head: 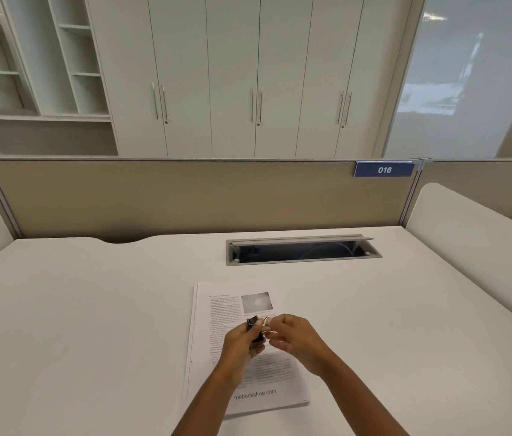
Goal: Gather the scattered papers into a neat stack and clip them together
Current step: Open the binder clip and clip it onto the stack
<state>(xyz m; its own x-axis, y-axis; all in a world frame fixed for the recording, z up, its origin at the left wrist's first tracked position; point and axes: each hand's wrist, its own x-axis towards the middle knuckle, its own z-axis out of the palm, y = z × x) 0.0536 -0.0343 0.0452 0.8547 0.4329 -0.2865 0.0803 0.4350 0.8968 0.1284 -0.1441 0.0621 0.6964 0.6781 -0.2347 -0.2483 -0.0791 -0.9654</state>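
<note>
A stack of printed papers (216,309) lies on the white desk (91,309), its top page showing text and a grey picture. Both hands hover above the middle of the stack. My left hand (240,341) grips a black binder clip (253,321) with its fingers curled round the body. My right hand (292,336) pinches the clip's silver wire handle at its right side. The clip is held clear of the paper edges.
An open cable tray (303,251) is set into the desk behind the papers. A beige partition (185,196) with a blue "016" tag (384,169) closes the far edge. White side panels stand at left and right.
</note>
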